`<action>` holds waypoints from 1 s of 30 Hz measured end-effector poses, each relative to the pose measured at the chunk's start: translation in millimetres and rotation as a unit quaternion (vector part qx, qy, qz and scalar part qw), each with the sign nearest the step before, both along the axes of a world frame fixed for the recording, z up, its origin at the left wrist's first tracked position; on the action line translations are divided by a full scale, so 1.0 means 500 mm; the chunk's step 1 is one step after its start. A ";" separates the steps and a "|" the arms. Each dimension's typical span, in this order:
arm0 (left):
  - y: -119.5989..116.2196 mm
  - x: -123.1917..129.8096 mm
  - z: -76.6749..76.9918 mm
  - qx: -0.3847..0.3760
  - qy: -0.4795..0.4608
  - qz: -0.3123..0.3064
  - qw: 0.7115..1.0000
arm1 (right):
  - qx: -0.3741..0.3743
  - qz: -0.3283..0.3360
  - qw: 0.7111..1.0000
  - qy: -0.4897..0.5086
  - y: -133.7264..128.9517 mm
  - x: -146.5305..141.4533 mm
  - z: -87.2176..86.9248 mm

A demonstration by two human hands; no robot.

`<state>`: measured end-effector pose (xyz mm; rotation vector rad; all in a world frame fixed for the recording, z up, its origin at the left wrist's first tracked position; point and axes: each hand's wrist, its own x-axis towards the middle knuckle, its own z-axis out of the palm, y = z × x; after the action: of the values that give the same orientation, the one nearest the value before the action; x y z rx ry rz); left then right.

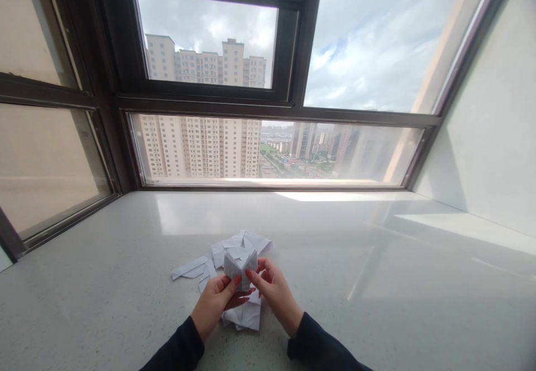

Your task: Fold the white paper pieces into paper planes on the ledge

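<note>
A small folded paper piece [240, 262], white with faint print and pointed top corners, is held up between both hands. My left hand [218, 299] pinches its lower left side, thumb in front and fingers behind and below. My right hand [272, 284] grips the right side, thumb on the front face and fingers behind the edge. Under and around the hands lies a loose heap of folded white paper pieces [257, 241]. One long folded strip [190, 269] sticks out to the left, and more folded paper [249, 316] lies nearer to me, partly hidden by the hands.
The heap rests on a pale speckled stone windowsill [377, 281]. Dark-framed windows [209, 101] close off the back and left, with tall buildings outside. A white wall [494, 125] stands on the right. Sunlight falls in bright patches across the sill.
</note>
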<state>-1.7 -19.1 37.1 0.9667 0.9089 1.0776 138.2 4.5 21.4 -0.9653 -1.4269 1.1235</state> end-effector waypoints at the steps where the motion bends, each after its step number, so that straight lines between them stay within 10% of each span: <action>1: 0.000 0.001 0.000 0.004 0.008 -0.004 1.000 | -0.002 0.011 1.000 -0.009 0.002 0.001 -0.001; 30: 0.004 -0.010 0.013 0.157 0.165 0.053 0.972 | -0.001 0.007 1.000 0.002 -0.003 0.005 0.015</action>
<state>-6.5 -17.2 43.4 1.4023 1.0882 1.1946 140.9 3.0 28.9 -0.9549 -1.4329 1.1366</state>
